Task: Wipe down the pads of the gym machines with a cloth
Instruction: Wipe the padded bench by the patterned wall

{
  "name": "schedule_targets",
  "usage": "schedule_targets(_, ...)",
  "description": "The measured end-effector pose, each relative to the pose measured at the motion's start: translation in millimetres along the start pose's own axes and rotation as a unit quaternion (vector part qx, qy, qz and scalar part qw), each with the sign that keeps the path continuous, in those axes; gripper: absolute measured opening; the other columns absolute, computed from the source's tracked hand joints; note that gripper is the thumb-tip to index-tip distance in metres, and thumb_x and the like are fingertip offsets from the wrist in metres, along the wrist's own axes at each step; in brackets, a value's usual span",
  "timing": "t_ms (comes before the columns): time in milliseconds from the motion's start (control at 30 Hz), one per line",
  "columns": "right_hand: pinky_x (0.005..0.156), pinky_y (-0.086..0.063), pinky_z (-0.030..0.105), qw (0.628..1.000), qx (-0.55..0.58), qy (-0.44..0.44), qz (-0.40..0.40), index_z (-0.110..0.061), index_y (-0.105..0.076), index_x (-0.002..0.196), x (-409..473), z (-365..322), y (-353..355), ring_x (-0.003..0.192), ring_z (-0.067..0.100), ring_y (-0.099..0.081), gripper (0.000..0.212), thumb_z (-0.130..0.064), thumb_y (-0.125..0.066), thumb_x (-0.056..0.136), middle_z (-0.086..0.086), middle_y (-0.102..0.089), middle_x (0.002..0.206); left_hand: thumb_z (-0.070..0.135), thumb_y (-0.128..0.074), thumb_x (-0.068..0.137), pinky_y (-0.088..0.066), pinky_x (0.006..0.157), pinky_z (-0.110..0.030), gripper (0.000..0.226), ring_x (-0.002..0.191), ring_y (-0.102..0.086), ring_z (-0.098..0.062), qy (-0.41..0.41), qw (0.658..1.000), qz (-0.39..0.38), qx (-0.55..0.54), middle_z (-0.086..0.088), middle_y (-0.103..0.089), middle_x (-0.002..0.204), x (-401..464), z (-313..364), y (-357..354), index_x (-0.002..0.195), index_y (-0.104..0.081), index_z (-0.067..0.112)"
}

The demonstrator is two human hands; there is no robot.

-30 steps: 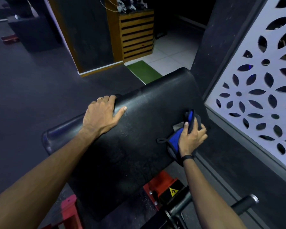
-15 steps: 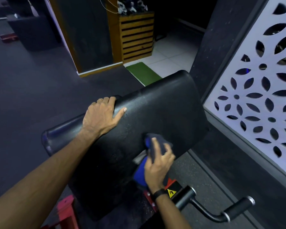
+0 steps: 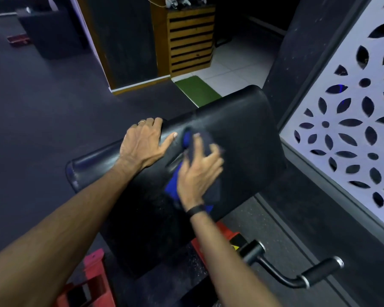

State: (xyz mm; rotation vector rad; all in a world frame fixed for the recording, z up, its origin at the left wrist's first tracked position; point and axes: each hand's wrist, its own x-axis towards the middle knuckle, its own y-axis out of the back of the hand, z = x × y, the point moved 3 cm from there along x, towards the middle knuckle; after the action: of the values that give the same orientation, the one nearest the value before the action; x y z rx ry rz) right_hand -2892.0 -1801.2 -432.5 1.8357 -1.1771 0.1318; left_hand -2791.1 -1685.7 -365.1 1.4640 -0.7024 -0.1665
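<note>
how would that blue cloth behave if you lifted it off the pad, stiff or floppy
Probably floppy: the blue cloth lies bunched and folded under the right hand, following the black pad rather than holding a shape. It looks thin, so likely light, and would drape from the fingers. On the smooth, shiny pad it probably slides easily when pushed.

We are in a gym: a padded machine bench (image 3: 242,134) under our hands, dark rubber floor (image 3: 42,107) left of them.

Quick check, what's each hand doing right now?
Left hand: open, fingers resting flat on the top edge of the black pad, bracing.
Right hand: open, spread fingers pressing the blue cloth against the pad; motion-blurred.
</note>
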Motion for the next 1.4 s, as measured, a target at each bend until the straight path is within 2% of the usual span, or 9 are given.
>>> schedule_targets(167, 0.09, -0.037, 0.041, 0.973, 0.072, 0.177, -0.132, -0.034, -0.051, 0.143, -85.4, 37.7, 13.9, 0.104, 0.032, -0.049, 0.074, -0.023, -0.059, 0.071, 0.013, -0.047, 0.133, 0.062, -0.027, 0.098, -0.045, 0.074, -0.047, 0.061, 0.082, -0.057, -0.037, 0.014, 1.0, 0.018, 0.005, -0.016, -0.059, 0.094, -3.0, -1.9, 0.6, 0.1, -0.056, 0.009)
schedule_targets(400, 0.085, -0.046, 0.055, 0.987, 0.03, -0.159, 0.021, -0.021, -0.064, 0.132, 50.8, 146.0, -1.7, 0.104, 0.044, -0.05, 0.044, -0.035, -0.057, 0.091, 0.023, -0.055, 0.121, 0.061, -0.023, 0.101, -0.043, 0.076, -0.047, 0.06, 0.077, -0.051, -0.03, 0.002, 0.999, 0.036, 0.03, -0.014, -0.052, 0.094, 3.5, 0.5, 1.6, 0.1, -0.052, 0.009)
schedule_targets(500, 0.08, -0.046, 0.052, 0.985, 0.016, -0.16, 0.056, -0.024, -0.064, 0.131, 78.2, 96.4, -9.7, 0.101, 0.042, -0.052, 0.043, -0.038, -0.056, 0.092, 0.021, -0.056, 0.12, 0.061, -0.021, 0.101, -0.041, 0.078, -0.045, 0.061, 0.078, -0.05, -0.028, -0.002, 0.998, 0.04, 0.038, -0.013, -0.051, 0.099, 1.4, -1.7, -1.0, 0.104, -0.051, 0.009)
schedule_targets(667, 0.079, -0.038, 0.043, 0.999, 0.041, 0.036, -0.005, -0.03, -0.058, 0.138, -27.0, -32.6, -2.6, 0.096, 0.03, -0.047, 0.054, -0.034, -0.058, 0.085, 0.014, -0.052, 0.132, 0.054, -0.022, 0.103, -0.04, 0.082, -0.048, 0.058, 0.085, -0.055, -0.035, 0.01, 0.998, 0.045, 0.035, -0.016, -0.055, 0.112, 1.6, 1.0, 1.1, 0.111, -0.054, 0.007)
schedule_targets(867, 0.084, -0.044, 0.047, 0.987, 0.108, 0.109, -0.057, -0.026, -0.061, 0.136, -27.7, -15.8, -2.4, 0.098, 0.034, -0.05, 0.06, -0.016, -0.063, 0.077, 0.015, -0.051, 0.126, 0.045, -0.034, 0.1, -0.038, 0.092, -0.049, 0.048, 0.097, -0.06, -0.036, 0.031, 0.998, 0.058, -0.002, -0.016, -0.059, 0.12, -19.8, -15.7, 21.3, 0.113, -0.061, 0.007)
schedule_targets(1033, 0.086, -0.044, 0.047, 0.986, 0.121, 0.104, -0.055, -0.026, -0.062, 0.135, -24.0, -15.7, -1.5, 0.099, 0.036, -0.051, 0.063, -0.012, -0.069, 0.074, 0.017, -0.053, 0.126, 0.052, -0.025, 0.1, -0.038, 0.094, -0.053, 0.061, 0.107, -0.057, -0.04, 0.165, 0.986, -0.001, 0.005, -0.018, -0.059, 0.121, -74.1, -89.8, 29.3, 0.116, -0.061, 0.006)
schedule_targets(1167, 0.084, -0.042, 0.046, 0.986, 0.12, 0.109, -0.045, -0.026, -0.063, 0.134, -27.0, -16.8, 1.8, 0.098, 0.035, -0.05, 0.056, -0.018, -0.07, 0.079, 0.016, -0.054, 0.127, 0.051, -0.029, 0.104, -0.035, 0.1, -0.056, 0.057, 0.121, -0.051, -0.039, 0.271, 0.96, -0.011, -0.065, -0.017, -0.056, 0.133, -92.1, -95.4, 24.6, 0.129, -0.056, 0.007)
schedule_targets(1333, 0.077, -0.042, 0.046, 0.99, 0.138, -0.035, -0.003, -0.026, -0.065, 0.129, -29.5, -72.1, 2.2, 0.096, 0.035, -0.048, 0.045, -0.028, -0.066, 0.084, 0.016, -0.055, 0.128, 0.053, -0.026, 0.105, -0.027, 0.108, -0.053, 0.058, 0.132, -0.043, -0.033, 0.306, 0.942, 0.003, -0.139, -0.012, -0.052, 0.142, -89.5, -99.8, 27.1, 0.139, -0.05, 0.012)
schedule_targets(1400, 0.078, -0.04, 0.045, 0.988, 0.134, 0.067, -0.03, -0.026, -0.062, 0.134, -75.7, -109.4, 4.9, 0.097, 0.032, -0.047, 0.052, -0.028, -0.068, 0.081, 0.016, -0.054, 0.131, 0.054, -0.024, 0.105, -0.026, 0.109, -0.052, 0.057, 0.133, -0.041, -0.032, 0.325, 0.929, -0.008, -0.179, -0.009, -0.051, 0.144, -92.1, -104.5, 23.0, 0.141, -0.048, 0.016)
